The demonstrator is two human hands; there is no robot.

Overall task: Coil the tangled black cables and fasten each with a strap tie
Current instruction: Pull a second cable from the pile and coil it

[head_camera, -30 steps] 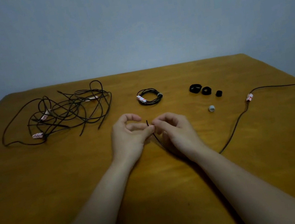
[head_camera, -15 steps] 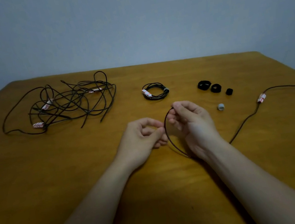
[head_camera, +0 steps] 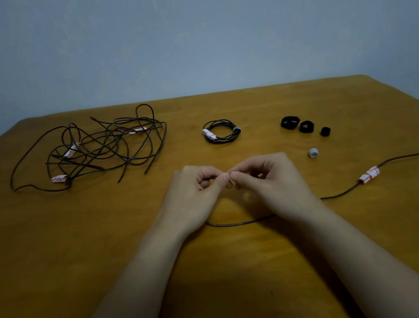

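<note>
The left hand (head_camera: pixel 194 193) and the right hand (head_camera: pixel 272 184) are meeting in the middle of the frame, above the brown wooden desk (head_camera: pixel 54 268). Half a second ago they were a little apart, and the right hand was holding up a tall loop. Now the thumbs are touching. Both hands are curling their fingers and pinching the long thin black cable (head_camera: pixel 241 222) between thumb and fingertips.

The loop is now hanging low, and it is showing as a curve just under the wrists. From there the cable is running to the right, past its white and red paper tag (head_camera: pixel 369 175), and off the right edge of the frame.

The messy pile of tangled black cables (head_camera: pixel 107 151) is sitting in the upper left part of the desk. The small coiled black cable (head_camera: pixel 222 132) is lying just above the hands. Three black strap ties (head_camera: pixel 306 126) are lying in a row to the upper right. A small white ring (head_camera: pixel 313 152) is sitting just below them. These are all lying in the same spots as before.
</note>
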